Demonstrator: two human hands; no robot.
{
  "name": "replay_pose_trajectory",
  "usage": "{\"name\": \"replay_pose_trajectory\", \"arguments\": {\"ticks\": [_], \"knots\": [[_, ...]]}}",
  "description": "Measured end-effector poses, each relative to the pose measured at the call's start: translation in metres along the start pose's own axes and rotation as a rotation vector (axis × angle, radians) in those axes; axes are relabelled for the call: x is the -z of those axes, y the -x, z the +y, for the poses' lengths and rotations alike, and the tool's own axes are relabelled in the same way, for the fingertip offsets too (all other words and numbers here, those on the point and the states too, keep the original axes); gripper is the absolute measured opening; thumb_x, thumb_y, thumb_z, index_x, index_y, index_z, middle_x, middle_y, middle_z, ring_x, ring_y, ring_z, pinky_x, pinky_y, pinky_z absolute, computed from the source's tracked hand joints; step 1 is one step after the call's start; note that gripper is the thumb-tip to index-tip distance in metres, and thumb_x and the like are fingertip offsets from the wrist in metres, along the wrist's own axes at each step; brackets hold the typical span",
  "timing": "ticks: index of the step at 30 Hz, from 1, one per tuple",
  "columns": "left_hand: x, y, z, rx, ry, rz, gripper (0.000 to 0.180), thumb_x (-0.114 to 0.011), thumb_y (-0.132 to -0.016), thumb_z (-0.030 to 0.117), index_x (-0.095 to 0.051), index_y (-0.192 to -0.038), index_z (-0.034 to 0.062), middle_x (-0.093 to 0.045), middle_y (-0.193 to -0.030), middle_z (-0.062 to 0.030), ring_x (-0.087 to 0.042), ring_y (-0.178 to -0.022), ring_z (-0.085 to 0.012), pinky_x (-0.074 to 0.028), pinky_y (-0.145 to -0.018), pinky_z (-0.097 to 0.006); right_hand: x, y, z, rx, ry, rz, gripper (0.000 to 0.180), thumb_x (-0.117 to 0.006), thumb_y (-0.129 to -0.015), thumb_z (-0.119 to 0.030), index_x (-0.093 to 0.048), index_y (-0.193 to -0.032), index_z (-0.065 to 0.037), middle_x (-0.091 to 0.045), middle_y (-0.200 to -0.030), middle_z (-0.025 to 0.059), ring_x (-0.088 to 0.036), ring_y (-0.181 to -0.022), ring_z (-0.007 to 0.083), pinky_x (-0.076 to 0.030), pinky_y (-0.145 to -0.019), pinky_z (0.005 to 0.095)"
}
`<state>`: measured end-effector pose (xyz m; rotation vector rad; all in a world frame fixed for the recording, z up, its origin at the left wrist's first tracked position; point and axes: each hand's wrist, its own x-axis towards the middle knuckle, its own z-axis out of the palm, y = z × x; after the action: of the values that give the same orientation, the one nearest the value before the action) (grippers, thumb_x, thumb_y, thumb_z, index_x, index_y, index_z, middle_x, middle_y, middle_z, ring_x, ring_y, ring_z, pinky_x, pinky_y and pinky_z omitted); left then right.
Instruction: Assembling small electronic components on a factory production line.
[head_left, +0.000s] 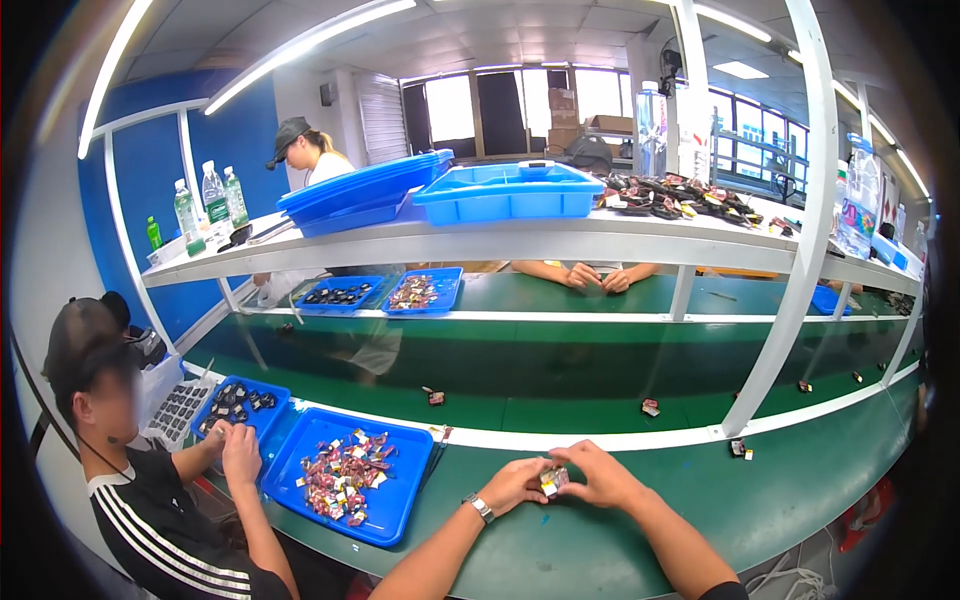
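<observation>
Left hand (517, 483) and right hand (598, 476) pinching small part (551, 482) — green table (600, 545)

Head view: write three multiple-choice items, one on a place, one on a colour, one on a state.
1. Where is the tray of mixed small parts?
A. left of the hands
B. on the top shelf
C. on the floor

2. What colour is the work surface?
A. red
B. green
C. white

3. How is the small part held?
A. by the left hand alone
B. lying untouched
C. between both hands

A: the tray lies left of the left hand.
B: the bench top is green.
C: the right hand meets the left around it.
</observation>
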<state>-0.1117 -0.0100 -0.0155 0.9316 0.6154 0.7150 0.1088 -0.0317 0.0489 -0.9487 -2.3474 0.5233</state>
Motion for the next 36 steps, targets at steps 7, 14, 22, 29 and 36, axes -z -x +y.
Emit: {"name": "replay_pose_trajectory", "arguments": {"ticks": [7,14,22,29,36], "knots": [[0.000,0.009,-0.001,-0.060,-0.046,0.021,0.042,-0.050,-0.101,0.021,-0.045,-0.138,0.0016,-0.059,-0.122,-0.0100,-0.062,-0.105,-0.0177,-0.055,-0.091,-0.036,-0.022,0.007,0.001,0.030,-0.055,0.073,0.054,-0.075,-0.077,-0.010,-0.057,-0.127,-0.006,-0.059,-0.122,0.0128,-0.053,-0.117,0.0299,-0.044,-0.100,0.0388],[-0.014,-0.003,-0.004,-0.147,-0.031,0.078,0.038,-0.051,-0.100,0.014,-0.046,-0.137,0.0035,-0.058,-0.125,-0.0091,-0.059,-0.112,-0.0181,-0.051,-0.098,-0.037,-0.038,0.007,-0.006,-0.020,0.180,0.443,0.031,-0.073,-0.077,-0.009,-0.067,-0.107,-0.009,-0.063,-0.111,0.0069,-0.062,-0.100,0.0274,-0.054,-0.080,0.0368],[-0.009,0.005,-0.003,-0.126,-0.001,0.067,0.036,-0.053,-0.097,0.003,-0.045,-0.132,0.0027,-0.058,-0.124,-0.0119,-0.059,-0.115,-0.0224,-0.051,-0.101,-0.040,-0.041,0.006,0.008,-0.024,0.011,0.359,0.016,-0.070,-0.079,-0.007,-0.066,-0.094,-0.009,-0.059,-0.116,0.0073,-0.058,-0.107,0.0273,-0.052,-0.084,0.0367],[-0.013,0.001,-0.002,-0.093,0.011,0.064,0.033,-0.052,-0.096,0.001,-0.047,-0.128,0.0026,-0.060,-0.120,-0.0122,-0.060,-0.114,-0.0220,-0.052,-0.099,-0.041,-0.040,0.007,0.006,-0.051,-0.022,0.339,0.008,-0.067,-0.081,-0.008,-0.067,-0.089,-0.005,-0.058,-0.121,0.0082,-0.054,-0.110,0.0281,-0.050,-0.089,0.0370],[-0.014,0.002,-0.003,-0.119,-0.035,0.012,0.039,-0.056,-0.093,-0.001,-0.044,-0.130,0.0017,-0.057,-0.125,-0.0148,-0.059,-0.115,-0.0235,-0.050,-0.101,-0.043,-0.042,0.009,0.009,-0.069,-0.028,0.336,0.009,-0.065,-0.083,-0.012,-0.067,-0.088,-0.005,-0.058,-0.122,0.0087,-0.053,-0.114,0.0278,-0.048,-0.092,0.0371]]}}
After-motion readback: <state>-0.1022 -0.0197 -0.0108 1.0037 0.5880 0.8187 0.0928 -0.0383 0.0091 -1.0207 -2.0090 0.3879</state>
